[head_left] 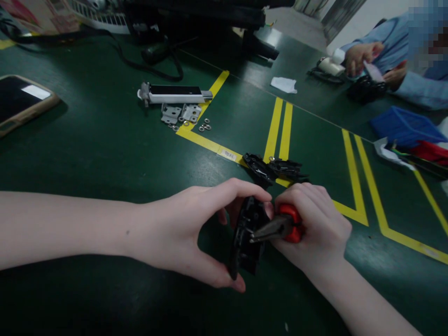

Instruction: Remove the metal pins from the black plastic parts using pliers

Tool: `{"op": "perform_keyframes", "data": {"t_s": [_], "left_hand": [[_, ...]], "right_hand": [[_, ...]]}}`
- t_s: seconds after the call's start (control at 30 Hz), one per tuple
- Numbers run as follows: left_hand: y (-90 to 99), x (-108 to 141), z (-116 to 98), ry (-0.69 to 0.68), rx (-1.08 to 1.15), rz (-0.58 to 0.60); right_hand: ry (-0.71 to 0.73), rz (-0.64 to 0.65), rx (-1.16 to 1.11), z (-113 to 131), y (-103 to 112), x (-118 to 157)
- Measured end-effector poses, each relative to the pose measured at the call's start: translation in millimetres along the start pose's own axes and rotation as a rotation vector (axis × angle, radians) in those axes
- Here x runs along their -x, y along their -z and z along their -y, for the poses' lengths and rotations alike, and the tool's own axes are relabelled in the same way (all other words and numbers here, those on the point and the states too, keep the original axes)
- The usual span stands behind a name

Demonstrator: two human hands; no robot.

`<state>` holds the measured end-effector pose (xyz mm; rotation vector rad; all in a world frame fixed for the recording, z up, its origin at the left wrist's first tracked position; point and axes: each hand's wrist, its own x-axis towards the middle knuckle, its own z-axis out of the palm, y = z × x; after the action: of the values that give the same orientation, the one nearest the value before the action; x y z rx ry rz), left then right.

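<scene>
Between thumb and fingers, my left hand grips a black moulded plastic part by its ends, its ribbed side turned up to the right. In my right hand is a pair of red-handled pliers, fingers wrapped round the handles. The pliers' pointed jaws lie over the middle of the plastic part; whether they clamp anything there I cannot tell. Just beyond my hands, a black plastic piece and a second similar piece rest on the green table.
Metal brackets and several small rings lie near a black-and-white bar. A phone sits far left. Across the table, a co-worker's hands hold something by a blue bin. Yellow tape marks the surface.
</scene>
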<state>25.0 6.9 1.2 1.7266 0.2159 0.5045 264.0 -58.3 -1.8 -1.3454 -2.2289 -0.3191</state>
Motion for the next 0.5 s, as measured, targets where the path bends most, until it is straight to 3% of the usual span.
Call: {"op": "perform_keyframes", "data": {"t_s": [0.37,0.5], "left_hand": [[4.0,-2.2,2.6,0.093,0.062,0.044],[2.3,-3.1,1.4,0.045,0.128,0.024]], "right_hand": [[0.017,0.024,0.016,-3.1,0.0,4.2],[0.012,0.005,-0.006,-1.7,0.3,2.4]]}}
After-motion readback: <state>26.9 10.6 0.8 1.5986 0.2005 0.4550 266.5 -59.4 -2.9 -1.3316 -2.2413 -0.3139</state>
